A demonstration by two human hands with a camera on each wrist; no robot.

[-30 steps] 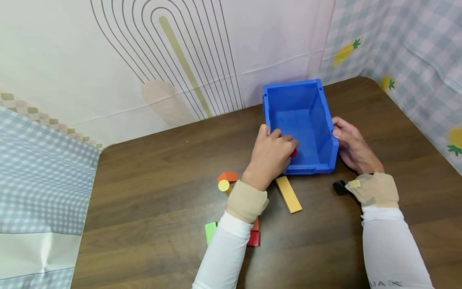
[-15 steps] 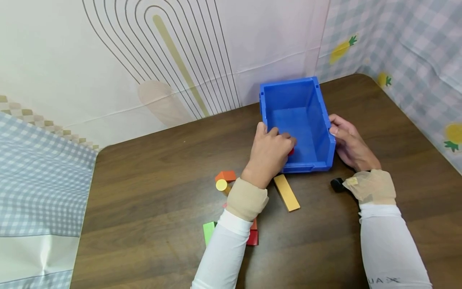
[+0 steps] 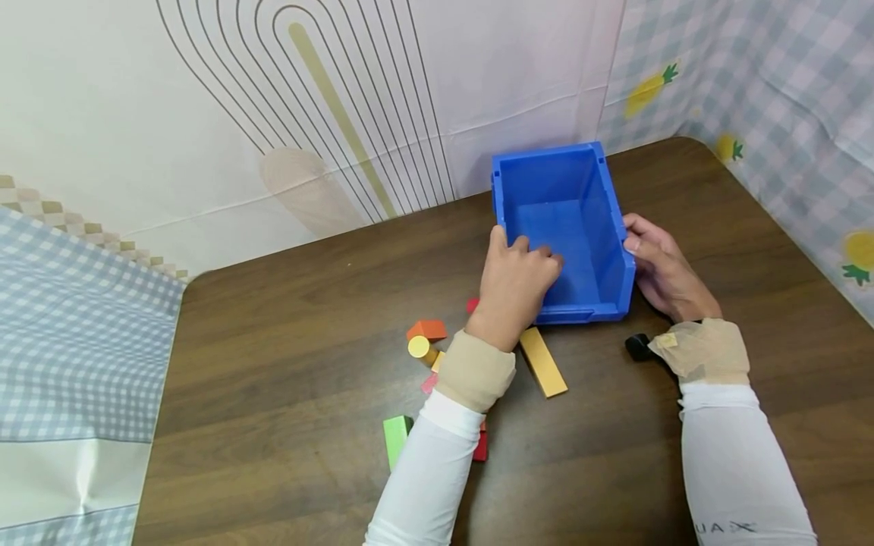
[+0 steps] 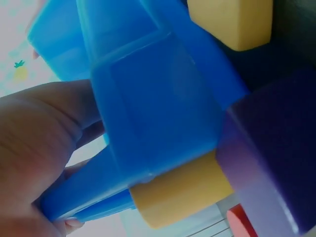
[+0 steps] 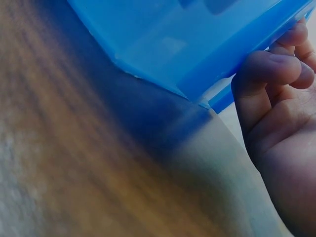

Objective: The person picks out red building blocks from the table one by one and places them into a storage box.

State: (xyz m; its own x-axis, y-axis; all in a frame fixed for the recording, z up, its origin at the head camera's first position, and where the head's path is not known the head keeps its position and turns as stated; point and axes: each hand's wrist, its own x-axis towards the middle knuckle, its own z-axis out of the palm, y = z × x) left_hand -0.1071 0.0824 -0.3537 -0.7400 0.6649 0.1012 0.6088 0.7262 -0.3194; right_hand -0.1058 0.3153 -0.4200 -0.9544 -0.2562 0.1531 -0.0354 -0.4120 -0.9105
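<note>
Two hands flank a blue bin (image 3: pixel 560 227) at the table's (image 3: pixel 287 334) one o'clock. Left hand (image 3: pixel 514 287), fingers curled over the nine o'clock wall; right hand (image 3: pixel 661 265), fingers bent against the three o'clock wall. Yellow block (image 3: pixel 543 362) lies at six o'clock.

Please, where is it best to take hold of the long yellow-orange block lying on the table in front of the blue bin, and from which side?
Pinch the yellow-orange block from above across its two long sides, near the middle. It lies flat on the table, so only the narrow width suits a grip, and both long sides look free; the left hand is nearest.
</note>
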